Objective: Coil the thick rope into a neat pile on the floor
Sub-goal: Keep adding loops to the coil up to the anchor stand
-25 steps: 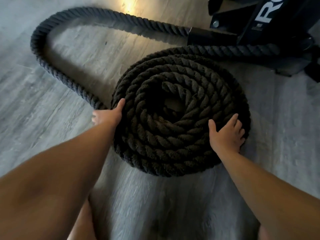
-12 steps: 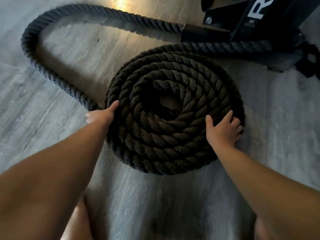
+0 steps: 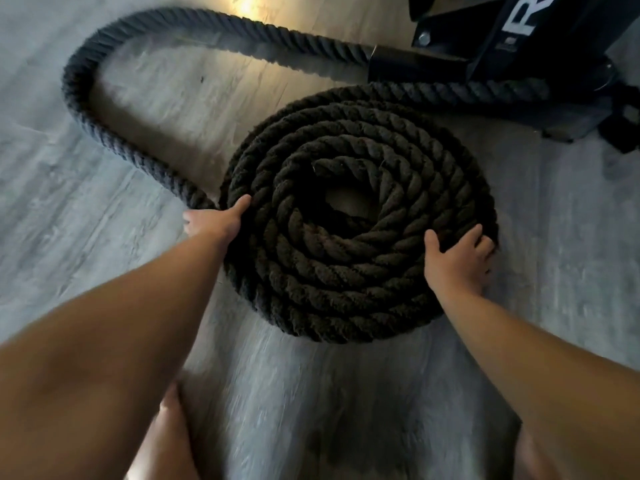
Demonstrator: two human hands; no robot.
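Observation:
A thick black twisted rope lies wound in a flat round coil (image 3: 360,271) on the grey wood floor, with a small gap at its centre. A loose length of the rope (image 3: 104,133) leaves the coil's left side, loops far left and runs back to a sleeved end (image 3: 415,64) at the top right. My left hand (image 3: 216,220) presses against the coil's left outer edge, thumb on top. My right hand (image 3: 457,254) rests on the coil's right rim, fingers spread over the outer turns.
A black metal equipment base (image 3: 554,46) with white lettering stands at the top right, and another stretch of rope (image 3: 467,90) runs along its foot. Bare knees show at the bottom edge. Grey floor (image 3: 86,254) extends left and below.
Both hands stay on the coil's sides. The view has shifted slightly; the coil and the loose loop look unchanged.

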